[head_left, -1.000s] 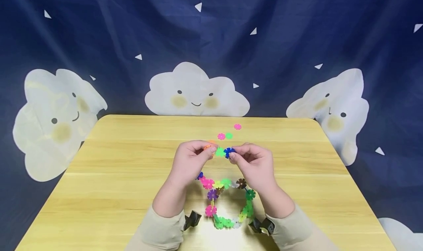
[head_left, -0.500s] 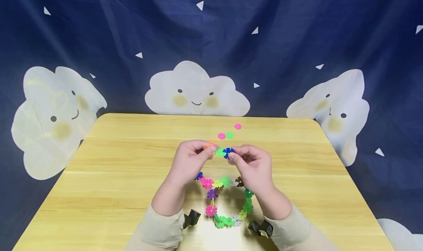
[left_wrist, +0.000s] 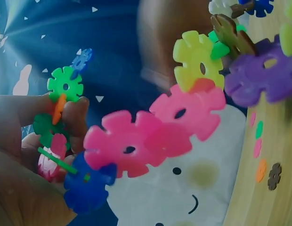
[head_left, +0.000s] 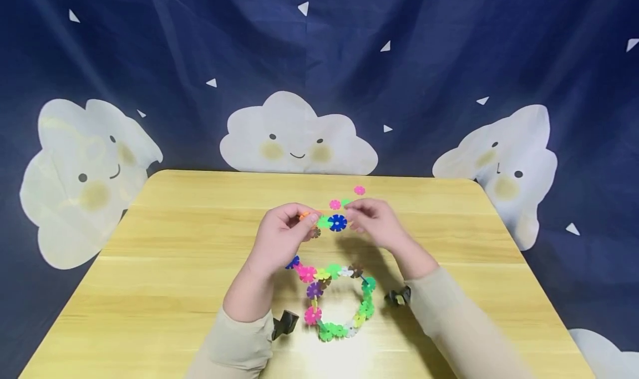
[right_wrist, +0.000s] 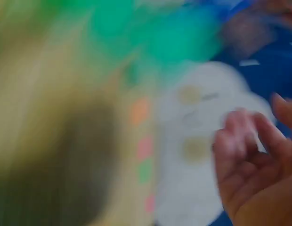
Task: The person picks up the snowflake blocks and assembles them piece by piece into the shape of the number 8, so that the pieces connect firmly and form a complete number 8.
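My left hand pinches a strip of interlocking plastic flower discs between thumb and fingers, above the table. An orange disc sits at the fingertips. A light green disc and a dark blue disc stick out from them toward the right. My right hand is just right of the blue disc, its fingers loosely bent with nothing between them. Nearer me hangs a ring of linked discs, among them a purple disc and a green disc. In the left wrist view, pink discs lead toward the left hand.
Loose discs lie on the wooden table beyond the hands: a pink disc, another pink disc, a green one, an orange one and a brown one. A dark blue curtain with clouds stands behind.
My right hand has let go of the blue disc and moved slightly right and away from me. The left hand, still pinching the strip, has shifted a little left and farther off.
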The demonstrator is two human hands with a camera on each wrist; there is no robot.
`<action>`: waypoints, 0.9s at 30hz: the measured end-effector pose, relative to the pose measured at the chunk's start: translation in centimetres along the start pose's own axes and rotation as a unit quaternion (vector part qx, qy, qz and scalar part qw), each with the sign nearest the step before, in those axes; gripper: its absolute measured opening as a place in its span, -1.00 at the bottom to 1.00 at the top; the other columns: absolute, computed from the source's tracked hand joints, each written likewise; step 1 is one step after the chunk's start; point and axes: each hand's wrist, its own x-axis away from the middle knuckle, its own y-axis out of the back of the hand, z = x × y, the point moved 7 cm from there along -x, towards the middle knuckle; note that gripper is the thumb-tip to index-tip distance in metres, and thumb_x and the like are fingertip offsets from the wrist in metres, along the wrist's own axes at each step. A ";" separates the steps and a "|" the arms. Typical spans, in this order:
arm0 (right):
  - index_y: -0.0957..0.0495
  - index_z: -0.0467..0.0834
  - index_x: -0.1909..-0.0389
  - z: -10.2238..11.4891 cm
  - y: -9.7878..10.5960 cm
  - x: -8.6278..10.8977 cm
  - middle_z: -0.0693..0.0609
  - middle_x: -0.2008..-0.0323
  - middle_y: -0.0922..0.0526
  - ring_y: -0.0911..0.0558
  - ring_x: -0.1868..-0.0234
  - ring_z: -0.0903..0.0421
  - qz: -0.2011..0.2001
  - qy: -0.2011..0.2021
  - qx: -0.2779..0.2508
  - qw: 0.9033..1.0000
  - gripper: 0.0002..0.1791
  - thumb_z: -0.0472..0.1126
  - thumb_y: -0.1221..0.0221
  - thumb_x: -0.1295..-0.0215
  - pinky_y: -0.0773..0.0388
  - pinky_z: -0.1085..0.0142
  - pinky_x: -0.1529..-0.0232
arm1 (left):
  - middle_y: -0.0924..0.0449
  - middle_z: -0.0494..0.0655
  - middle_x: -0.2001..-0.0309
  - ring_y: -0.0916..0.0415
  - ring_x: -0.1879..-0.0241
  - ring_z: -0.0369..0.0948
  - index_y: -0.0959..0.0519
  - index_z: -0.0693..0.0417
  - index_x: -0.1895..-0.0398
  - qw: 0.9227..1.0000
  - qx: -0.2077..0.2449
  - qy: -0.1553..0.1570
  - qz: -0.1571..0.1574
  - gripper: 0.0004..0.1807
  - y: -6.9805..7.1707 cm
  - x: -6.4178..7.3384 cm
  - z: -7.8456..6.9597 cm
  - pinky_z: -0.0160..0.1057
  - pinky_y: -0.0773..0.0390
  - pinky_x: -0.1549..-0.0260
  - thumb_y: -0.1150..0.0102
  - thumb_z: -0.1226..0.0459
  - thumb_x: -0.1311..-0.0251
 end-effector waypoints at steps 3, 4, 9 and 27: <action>-0.69 -0.32 -0.07 -2.9 -3.1 -2.0 -0.08 0.15 -0.77 -0.71 0.17 0.07 0.109 -0.010 0.148 0.983 -0.74 -0.32 -0.27 -0.44 -0.69 0.17 0.02 | -0.66 -0.05 0.45 -0.64 0.45 -0.24 -0.70 0.39 0.19 1.000 -0.009 0.006 0.009 -0.87 0.2 0.0 0.0 -0.26 -0.70 0.37 -0.24 0.43 -0.46; -0.69 -0.28 -0.09 -3.5 -4.3 -2.5 -0.05 0.12 -0.77 -0.71 0.11 0.07 0.140 -0.006 0.171 0.975 -0.73 -0.30 -0.28 -0.44 -0.67 0.15 -0.06 | -0.64 -0.07 0.47 -0.59 0.48 -0.26 -0.69 0.38 0.17 1.000 -0.011 0.005 0.015 -0.87 0.2 0.1 -0.1 -0.28 -0.66 0.42 -0.22 0.43 -0.46; -0.63 -0.20 -0.22 -4.8 -8.2 -3.9 -0.07 -0.11 -0.73 -0.67 -0.17 0.00 0.211 -0.004 0.204 0.956 -0.63 -0.11 -0.24 -0.53 -0.53 0.04 -0.32 | -0.57 -0.08 0.46 -0.36 0.59 -0.27 -0.73 0.32 0.03 0.998 -0.027 0.003 0.047 -0.83 -0.2 0.2 -0.2 -0.35 -0.45 0.55 -0.23 0.40 -0.46; -0.57 -0.10 0.50 -5.1 -5.0 -1.6 0.14 0.55 -0.51 -0.45 0.49 0.20 0.208 -0.036 0.252 0.944 -0.73 -0.31 -0.51 -0.19 -0.52 0.29 0.34 | -0.73 -0.09 0.08 -0.65 0.03 -0.10 -0.82 0.13 0.07 0.995 -0.057 -0.050 0.070 -0.69 -0.7 0.7 -1.4 -0.18 -0.72 0.15 -0.61 0.39 -0.08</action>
